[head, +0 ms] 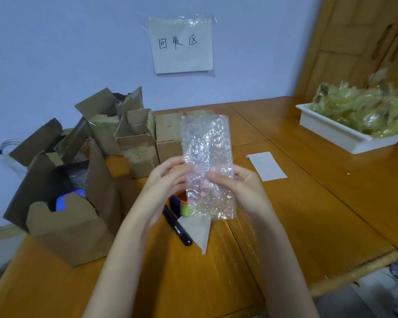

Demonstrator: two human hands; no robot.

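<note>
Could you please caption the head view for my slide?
Left hand and right hand hold bubble wrap upright over a wooden table.

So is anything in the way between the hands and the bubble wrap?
No, nothing is. The left hand and the right hand both hold the bubble wrap by its sides, lifted above the table. The tape roll and black marker lie below it, not in between.

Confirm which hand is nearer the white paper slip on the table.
Right. The right hand is just left of the white paper slip; the left hand is farther left, beyond the bubble wrap.
</note>
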